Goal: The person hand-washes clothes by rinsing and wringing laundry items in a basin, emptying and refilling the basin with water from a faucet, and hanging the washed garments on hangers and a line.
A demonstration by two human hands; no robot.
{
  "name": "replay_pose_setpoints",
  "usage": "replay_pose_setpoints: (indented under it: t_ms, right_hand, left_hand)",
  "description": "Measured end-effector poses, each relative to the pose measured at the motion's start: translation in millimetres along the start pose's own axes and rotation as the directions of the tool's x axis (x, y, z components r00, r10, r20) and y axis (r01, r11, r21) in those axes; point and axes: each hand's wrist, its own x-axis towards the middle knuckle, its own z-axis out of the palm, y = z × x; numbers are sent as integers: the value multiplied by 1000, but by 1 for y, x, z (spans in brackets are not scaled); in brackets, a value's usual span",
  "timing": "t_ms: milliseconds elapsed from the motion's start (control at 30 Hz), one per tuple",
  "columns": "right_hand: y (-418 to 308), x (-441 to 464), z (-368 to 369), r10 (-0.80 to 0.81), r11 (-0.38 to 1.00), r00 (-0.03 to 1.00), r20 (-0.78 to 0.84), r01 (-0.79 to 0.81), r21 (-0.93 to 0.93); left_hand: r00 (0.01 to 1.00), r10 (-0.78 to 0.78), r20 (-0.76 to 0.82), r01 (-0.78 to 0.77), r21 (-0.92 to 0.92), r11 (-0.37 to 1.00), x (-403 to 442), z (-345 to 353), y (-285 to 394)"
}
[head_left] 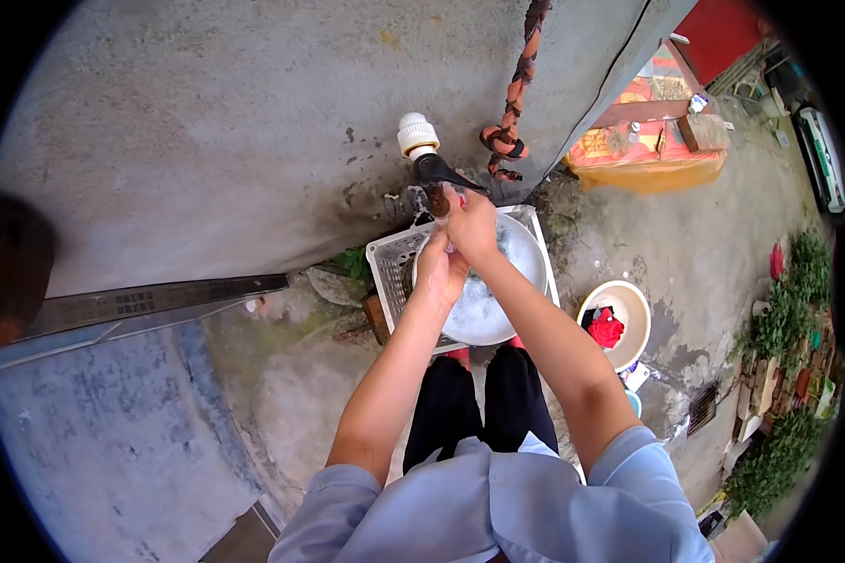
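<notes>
My right hand (472, 225) is closed just under the black tap (438, 172), its fingers curled around something small with a bit of red showing. Close against it, my left hand (441, 269) is cupped with fingers bent, and what lies inside is hidden. Both hands are over the near-left rim of a round basin (537, 251) of foamy, soapy water (479, 308). A brown piece (438, 202) shows between the tap and my fingers; its kind is unclear. The basin rests in a white plastic crate (388, 267).
A white pipe fitting (416, 133) joins the tap to the concrete wall (207, 122). A braided cord (516, 94) hangs beside it. To the right, a cream bucket (636, 305) holds red and black cloth (606, 328). Further off are an orange-covered ledge (643, 169) and plants (789, 450).
</notes>
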Motion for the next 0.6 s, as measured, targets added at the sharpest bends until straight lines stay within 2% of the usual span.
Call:
replay_pose_setpoints:
  t_ms: [67,100,133,200,233,300,333,400,433,467,533,567,600]
  right_hand:
    - [1,-16,-1,-163,985,986,41,165,-45]
    - [-6,-33,-1,-310,944,951,15,310,-111]
    - [-11,-49,-7,-456,874,890,25,453,-174]
    - [-8,-55,-13,-525,839,849,56,527,-136]
    - [-5,-53,-15,-519,843,853,55,521,-135]
    - [2,-37,-17,-582,805,811,62,585,-97]
    - [3,-29,-20,-586,802,808,62,589,-98]
    - [2,-23,-21,-508,825,839,195,539,-170]
    - [1,-17,-17,-591,794,802,83,597,-118]
    - [-1,-14,-14,-593,793,801,80,598,-117]
    - [-2,-15,-10,-369,925,927,67,373,-67]
    - [-2,-14,-8,-367,926,928,65,371,-68]
    - [0,-14,-4,-286,958,958,31,287,-13]
  left_hand:
    - [999,46,16,-44,-111,993,2,3,7]
    - [993,-35,117,49,-123,991,7,4,19]
    - [992,-34,124,50,-126,991,12,6,25]
    - [965,-248,84,255,-73,964,10,9,30]
    - [964,-253,78,258,-72,963,16,1,26]
    - [987,-143,71,137,84,987,29,-11,15]
    - [987,-140,75,134,84,988,32,-9,12]
    - [977,-175,-121,180,33,983,23,0,13]
    - [994,-111,11,109,109,988,27,-15,9]
    - [994,-110,13,108,112,988,24,-9,9]
    - [989,4,-149,8,81,997,16,4,2]
    - [989,3,-149,10,82,997,15,7,1]
    - [984,30,-173,-6,137,991,15,9,0]
